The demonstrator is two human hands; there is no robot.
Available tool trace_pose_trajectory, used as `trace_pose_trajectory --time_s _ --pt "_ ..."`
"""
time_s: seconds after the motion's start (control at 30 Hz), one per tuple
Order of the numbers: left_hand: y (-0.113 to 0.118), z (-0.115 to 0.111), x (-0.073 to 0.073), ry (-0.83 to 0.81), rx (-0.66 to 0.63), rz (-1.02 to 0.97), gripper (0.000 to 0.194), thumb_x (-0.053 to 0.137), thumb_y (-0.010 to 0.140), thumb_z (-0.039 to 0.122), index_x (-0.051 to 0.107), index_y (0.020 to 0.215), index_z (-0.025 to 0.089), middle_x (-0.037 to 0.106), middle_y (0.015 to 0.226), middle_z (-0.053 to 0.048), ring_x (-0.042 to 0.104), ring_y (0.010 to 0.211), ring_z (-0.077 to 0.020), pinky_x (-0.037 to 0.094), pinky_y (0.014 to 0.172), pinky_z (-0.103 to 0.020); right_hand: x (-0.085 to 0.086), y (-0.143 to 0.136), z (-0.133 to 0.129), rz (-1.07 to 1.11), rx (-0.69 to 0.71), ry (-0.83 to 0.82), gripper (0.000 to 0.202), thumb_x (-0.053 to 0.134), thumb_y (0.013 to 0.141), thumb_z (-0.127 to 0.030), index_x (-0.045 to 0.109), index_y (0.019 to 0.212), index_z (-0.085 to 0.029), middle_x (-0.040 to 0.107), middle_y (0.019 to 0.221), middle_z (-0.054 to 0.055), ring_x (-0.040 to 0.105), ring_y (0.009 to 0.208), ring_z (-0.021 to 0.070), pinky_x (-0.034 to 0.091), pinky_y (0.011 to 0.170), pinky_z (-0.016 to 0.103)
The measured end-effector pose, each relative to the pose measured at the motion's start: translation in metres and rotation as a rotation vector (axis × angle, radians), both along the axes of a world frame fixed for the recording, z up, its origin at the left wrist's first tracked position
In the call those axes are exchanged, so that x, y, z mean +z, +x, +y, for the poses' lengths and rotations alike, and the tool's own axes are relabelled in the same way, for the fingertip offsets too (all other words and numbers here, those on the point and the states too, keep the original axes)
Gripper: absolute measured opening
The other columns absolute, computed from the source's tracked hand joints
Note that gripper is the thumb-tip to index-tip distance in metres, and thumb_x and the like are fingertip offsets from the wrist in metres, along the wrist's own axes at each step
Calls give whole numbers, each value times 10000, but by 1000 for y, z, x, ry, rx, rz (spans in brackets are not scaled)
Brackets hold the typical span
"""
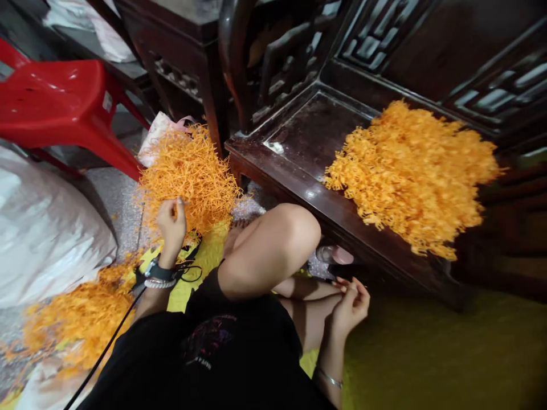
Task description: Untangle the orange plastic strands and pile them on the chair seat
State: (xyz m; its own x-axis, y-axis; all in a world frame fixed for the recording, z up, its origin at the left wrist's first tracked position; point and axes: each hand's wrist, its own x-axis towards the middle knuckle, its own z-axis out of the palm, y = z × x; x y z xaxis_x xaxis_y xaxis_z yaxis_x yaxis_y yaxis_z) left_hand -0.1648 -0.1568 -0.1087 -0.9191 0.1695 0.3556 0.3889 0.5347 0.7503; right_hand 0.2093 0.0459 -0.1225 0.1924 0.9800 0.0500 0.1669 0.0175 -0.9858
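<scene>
Left hand: fingers curled toward thumb, at strand pile; hold unclear.
Right hand: fingers half-curled, near worktop; can't tell if holding anything.
Worktop: dark wood, carries orange heap.
Strand pile: orange, between red chair and worktop.

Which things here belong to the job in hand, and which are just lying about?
Likely in the job:
orange strand pile on the floor, by the left hand
orange pile on the bench
orange heap at lower left, less surely

Probably just lying about:
red chair
white sack
pink-ended container under the bench
</scene>
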Motion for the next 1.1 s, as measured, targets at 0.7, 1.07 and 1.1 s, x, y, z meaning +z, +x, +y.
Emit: trace_pose_trajectory --time_s 0.7,1.07,1.1 --pt "-4 -173 -22 -191 580 -321 335 409 870 434 610 801 175 645 750 -57 597 723 -210 434 690 -306 -1 -147 18 32 393 -13 391 617 756 -522 577 908 -165 620 745 5 576 605 142 476 686 336" --pt "4 -183 -63 -672 558 -807 1237 725 389 635 276 1450 185 151 1535 -291 191 1335 -596 315 888 -759 14 -175 -6 -67 724 27 364 560 843 -484 608 1011 -165 652 813 45 618 745 186 480 740 339" --pt "12 -196 -71 -671 641 -851 1330 705 366 637 130 1491 217 163 1538 -272 218 1326 -594 342 870 -757 11 -175 -9 -72 739 14 364 554 845 -487 608 1007 -166 653 810 45 617 741 187 482 741 340"
